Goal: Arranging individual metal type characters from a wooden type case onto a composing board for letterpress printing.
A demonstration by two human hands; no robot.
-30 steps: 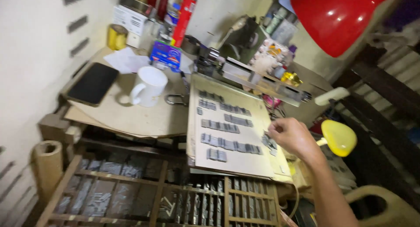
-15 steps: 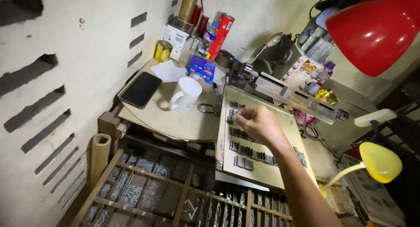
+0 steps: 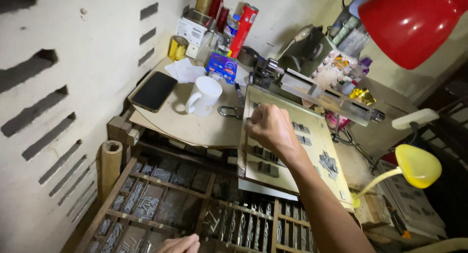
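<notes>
Over board (image 3: 325, 136), right hand (image 3: 269, 127) pinched shut, maybe on type; left hand (image 3: 179, 244) loose by case (image 3: 146, 182); placing, needing careful aim.

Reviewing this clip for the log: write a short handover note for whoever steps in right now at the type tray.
Right hand: fingers curled in a closed grip over the upper left of the tan board; whether it holds a piece cannot be seen.
Left hand: only partly visible at the bottom edge, over the wooden type case.
Done: rows of small metal type blocks lie on the board, plus a loose cluster to the right.
Left: the board's lower right is bare.
</notes>
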